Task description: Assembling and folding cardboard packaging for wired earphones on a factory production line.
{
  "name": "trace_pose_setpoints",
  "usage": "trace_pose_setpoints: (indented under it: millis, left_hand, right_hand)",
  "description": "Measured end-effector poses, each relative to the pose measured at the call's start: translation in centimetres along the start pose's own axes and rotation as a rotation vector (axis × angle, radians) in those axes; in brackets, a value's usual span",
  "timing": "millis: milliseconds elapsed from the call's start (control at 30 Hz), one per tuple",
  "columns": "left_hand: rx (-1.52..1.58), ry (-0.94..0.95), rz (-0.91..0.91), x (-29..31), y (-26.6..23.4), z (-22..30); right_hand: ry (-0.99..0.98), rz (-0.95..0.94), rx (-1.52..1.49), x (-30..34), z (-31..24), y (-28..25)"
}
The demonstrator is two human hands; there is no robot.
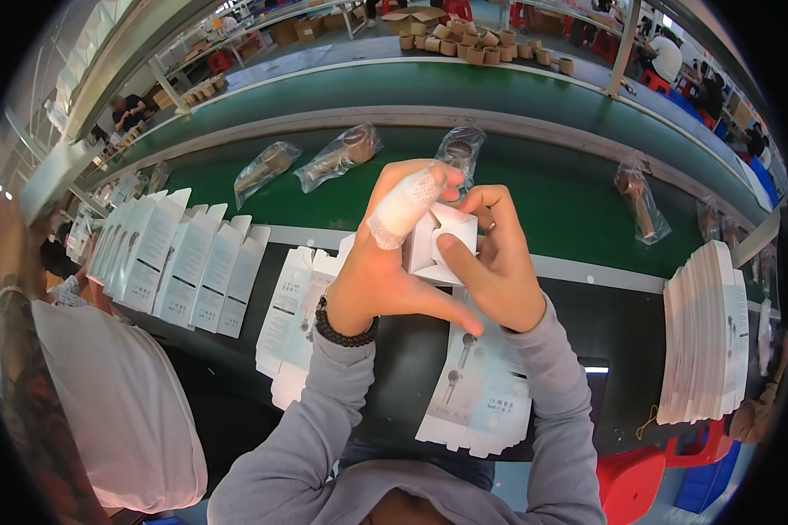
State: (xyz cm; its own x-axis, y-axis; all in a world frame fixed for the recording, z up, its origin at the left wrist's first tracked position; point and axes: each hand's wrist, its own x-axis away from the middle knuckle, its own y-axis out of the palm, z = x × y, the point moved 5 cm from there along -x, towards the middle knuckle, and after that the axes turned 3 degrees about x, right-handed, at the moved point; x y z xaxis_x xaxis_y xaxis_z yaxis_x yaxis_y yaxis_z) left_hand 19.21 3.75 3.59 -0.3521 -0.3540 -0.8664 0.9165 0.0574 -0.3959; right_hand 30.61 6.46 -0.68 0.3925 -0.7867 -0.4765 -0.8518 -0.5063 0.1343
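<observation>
Over the dark table I hold a small white carton (422, 248), its end flaps toward me and partly folded. My left hand (385, 262) lies round its left side, fingers over the far edge and thumb stretched out below. White gauze bandage (403, 210) wraps one left finger, and a black bead bracelet (346, 328) is on that wrist. My right hand (499, 262) grips the carton's right side, with the thumb pressed on a flap. Below my hands lies a flat printed carton (481, 394); another flat carton (284, 315) rests left of my left wrist.
A row of standing cartons (184, 262) is at the left, beside a person's pale sleeve (118, 402). Flattened cartons (705, 332) stand stacked at the right. Bagged shower heads (341, 157) lie along the green conveyor (552, 192). A red stool (630, 486) stands lower right.
</observation>
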Motion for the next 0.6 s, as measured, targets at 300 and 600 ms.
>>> trace_pose_setpoints:
  millis: [300, 600]
  left_hand:
    - [-0.05, -0.032, -0.025, -0.5, 1.1, 0.5]
    - [0.023, 0.202, 0.594, 0.7, -2.5, 1.6]
  right_hand:
    - [0.113, 0.039, -0.031, 0.2, 0.0, -0.7]
    - [-0.044, -0.231, 0.244, 0.7, -2.0, -0.2]
